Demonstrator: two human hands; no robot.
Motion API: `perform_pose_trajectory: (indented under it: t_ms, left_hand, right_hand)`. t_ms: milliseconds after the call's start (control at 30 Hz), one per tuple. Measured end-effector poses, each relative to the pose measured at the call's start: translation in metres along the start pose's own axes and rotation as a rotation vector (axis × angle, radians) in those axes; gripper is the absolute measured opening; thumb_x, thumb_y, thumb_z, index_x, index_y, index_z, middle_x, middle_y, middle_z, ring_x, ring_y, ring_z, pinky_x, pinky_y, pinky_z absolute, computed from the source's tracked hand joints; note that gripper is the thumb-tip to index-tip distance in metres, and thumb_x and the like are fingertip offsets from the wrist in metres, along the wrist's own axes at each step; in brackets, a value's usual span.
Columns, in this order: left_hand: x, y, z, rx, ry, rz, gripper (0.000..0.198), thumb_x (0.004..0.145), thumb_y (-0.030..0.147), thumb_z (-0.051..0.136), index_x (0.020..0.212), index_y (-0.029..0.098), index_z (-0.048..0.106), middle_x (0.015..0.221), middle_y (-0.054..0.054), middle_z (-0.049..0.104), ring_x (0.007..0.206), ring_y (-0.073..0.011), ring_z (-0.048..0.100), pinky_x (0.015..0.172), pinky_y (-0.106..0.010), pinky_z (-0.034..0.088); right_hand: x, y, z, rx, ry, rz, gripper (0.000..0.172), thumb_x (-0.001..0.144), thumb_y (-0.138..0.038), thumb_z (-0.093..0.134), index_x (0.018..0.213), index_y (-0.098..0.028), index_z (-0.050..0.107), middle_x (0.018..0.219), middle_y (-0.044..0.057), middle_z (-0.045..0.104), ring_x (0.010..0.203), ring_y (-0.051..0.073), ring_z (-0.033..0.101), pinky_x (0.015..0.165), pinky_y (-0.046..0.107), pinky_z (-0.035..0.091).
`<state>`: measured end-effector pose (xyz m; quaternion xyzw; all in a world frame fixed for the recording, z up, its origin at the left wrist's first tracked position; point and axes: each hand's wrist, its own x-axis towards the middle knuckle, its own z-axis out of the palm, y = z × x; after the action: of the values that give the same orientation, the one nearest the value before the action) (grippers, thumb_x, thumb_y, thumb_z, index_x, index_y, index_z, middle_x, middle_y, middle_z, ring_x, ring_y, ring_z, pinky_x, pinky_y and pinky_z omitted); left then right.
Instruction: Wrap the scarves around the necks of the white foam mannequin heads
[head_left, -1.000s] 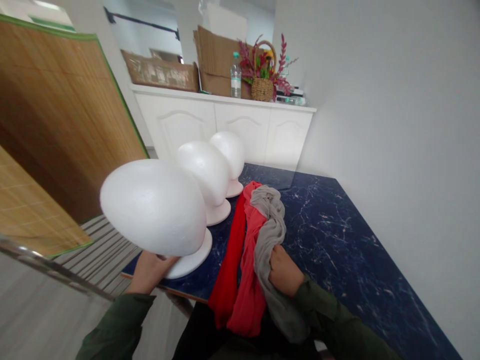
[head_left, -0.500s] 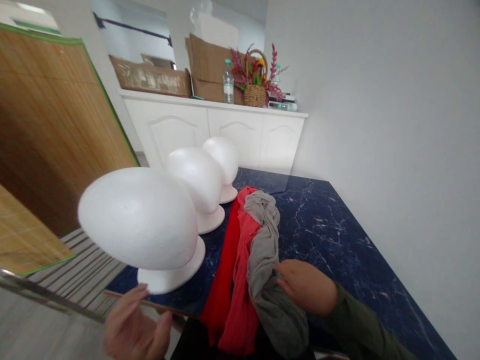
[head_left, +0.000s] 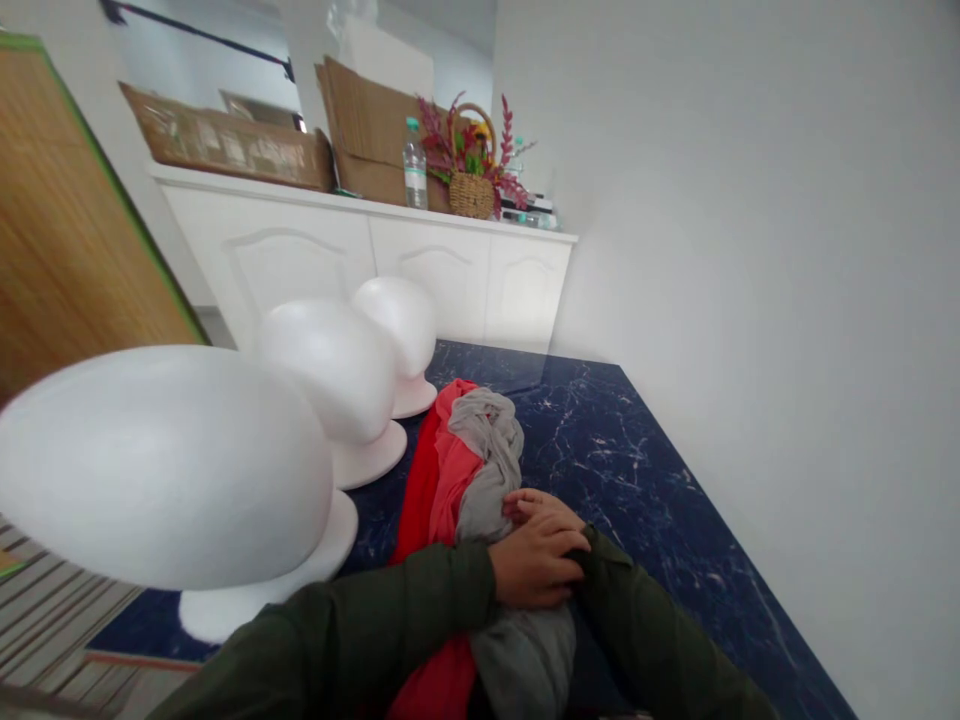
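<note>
My left hand (head_left: 534, 562) reaches across my body and lies over my right wrist, its fingers curled onto the cuff of my dark green right sleeve (head_left: 637, 620). Only the fingertips of my right hand (head_left: 531, 503) show past it. They rest on the grey scarf (head_left: 487, 450), and their grip is hidden. The grey scarf lies twisted beside a coral scarf (head_left: 450, 478) and a red scarf (head_left: 421, 468) on the dark blue marble table (head_left: 622, 470). All three scarves hang over the near edge.
Three white foam heads stand in a row on the table's left side: near (head_left: 165, 465), middle (head_left: 330, 370), far (head_left: 397, 315). A white cabinet (head_left: 360, 260) behind carries cardboard boxes, a water bottle (head_left: 414, 165) and a flower basket (head_left: 471, 190). A white wall runs along the right.
My left hand let go of the near foam head's base, dropped, then crossed over onto my right wrist. My right hand stayed at the grey scarf. The view swung right.
</note>
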<state>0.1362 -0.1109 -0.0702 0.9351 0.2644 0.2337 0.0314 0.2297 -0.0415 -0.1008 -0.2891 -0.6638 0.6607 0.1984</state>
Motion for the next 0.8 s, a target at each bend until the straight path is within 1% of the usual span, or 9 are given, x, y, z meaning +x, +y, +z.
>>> perform_pose_trajectory:
  t_ms: [67,100,300,500,567,667,733,767,800]
  left_hand:
    - [-0.003,-0.004,0.009,0.006,-0.013,-0.011,0.028,0.070,0.031,0.056,0.096,0.020,0.057,0.118,-0.006,0.050,0.113,-0.0235,0.038,0.096,-0.039,0.031]
    - [-0.006,-0.005,0.010,-0.001,-0.010,-0.020,0.030,0.070,0.031,0.056,0.098,0.020,0.057,0.120,-0.006,0.049,0.114,-0.0234,0.036,0.097,-0.039,0.030]
    - [-0.013,-0.007,0.005,-0.017,-0.040,-0.040,0.029,0.071,0.030,0.055,0.099,0.022,0.056,0.124,-0.004,0.046,0.117,-0.0231,0.034,0.099,-0.040,0.028]
    - [-0.010,-0.010,0.006,-0.065,-0.010,-0.028,0.026,0.076,0.032,0.048,0.098,0.021,0.057,0.121,-0.005,0.050,0.117,-0.0200,0.036,0.099,-0.037,0.031]
    - [-0.010,-0.005,-0.004,-0.059,0.022,-0.032,0.025,0.079,0.030,0.044,0.099,0.020,0.056,0.117,-0.006,0.053,0.113,-0.0172,0.041,0.099,-0.033,0.032]
    - [-0.021,0.014,-0.032,-0.006,0.094,-0.023,0.024,0.079,0.026,0.043,0.099,0.021,0.054,0.108,-0.004,0.059,0.103,-0.0144,0.050,0.100,-0.031,0.032]
    - [-0.043,0.032,-0.053,0.019,0.177,-0.074,0.025,0.077,0.022,0.046,0.101,0.023,0.052,0.102,-0.002,0.062,0.097,-0.0137,0.054,0.099,-0.032,0.034]
    - [-0.060,0.042,-0.061,0.023,0.236,-0.143,0.027,0.076,0.020,0.048,0.102,0.024,0.051,0.099,-0.002,0.063,0.094,-0.0139,0.056,0.097,-0.032,0.037]
    - [-0.080,0.051,-0.067,0.042,0.332,-0.242,0.029,0.074,0.018,0.048,0.102,0.025,0.051,0.095,-0.003,0.064,0.091,-0.0150,0.057,0.092,-0.033,0.041]
  right_hand:
    - [0.005,0.003,-0.005,0.223,-0.063,0.054,0.023,0.080,-0.027,0.046,0.100,-0.017,0.049,0.089,0.006,0.061,0.081,0.016,0.060,0.080,0.037,0.043]
    - [0.009,0.005,-0.007,0.281,-0.078,0.070,0.024,0.078,-0.027,0.049,0.100,-0.017,0.049,0.087,0.005,0.061,0.080,0.016,0.060,0.080,0.037,0.043]
    - [0.020,0.016,-0.012,0.411,-0.105,0.154,0.032,0.069,-0.027,0.061,0.097,-0.015,0.051,0.082,0.003,0.062,0.074,0.015,0.060,0.083,0.037,0.040]
    - [0.021,0.013,-0.016,0.474,-0.137,0.196,0.036,0.065,-0.027,0.064,0.095,-0.014,0.050,0.082,0.004,0.063,0.074,0.015,0.061,0.079,0.034,0.042]
    - [0.021,0.011,-0.017,0.513,-0.138,0.212,0.033,0.068,-0.029,0.061,0.095,-0.013,0.050,0.080,0.005,0.063,0.074,0.015,0.061,0.077,0.032,0.042]
    - [0.018,0.009,-0.016,0.609,-0.139,0.203,0.029,0.075,-0.032,0.053,0.098,-0.013,0.050,0.080,0.005,0.063,0.074,0.014,0.061,0.074,0.029,0.043]
    - [0.016,0.009,-0.014,0.646,-0.150,0.196,0.028,0.077,-0.030,0.050,0.100,-0.014,0.049,0.081,0.005,0.062,0.075,0.013,0.061,0.072,0.028,0.043]
    - [0.015,0.009,-0.013,0.644,-0.148,0.195,0.027,0.077,-0.029,0.050,0.100,-0.014,0.048,0.082,0.005,0.062,0.074,0.013,0.061,0.070,0.027,0.044]
    - [0.014,0.009,-0.012,0.634,-0.138,0.194,0.026,0.077,-0.028,0.050,0.099,-0.014,0.048,0.082,0.005,0.062,0.074,0.013,0.061,0.069,0.027,0.044]
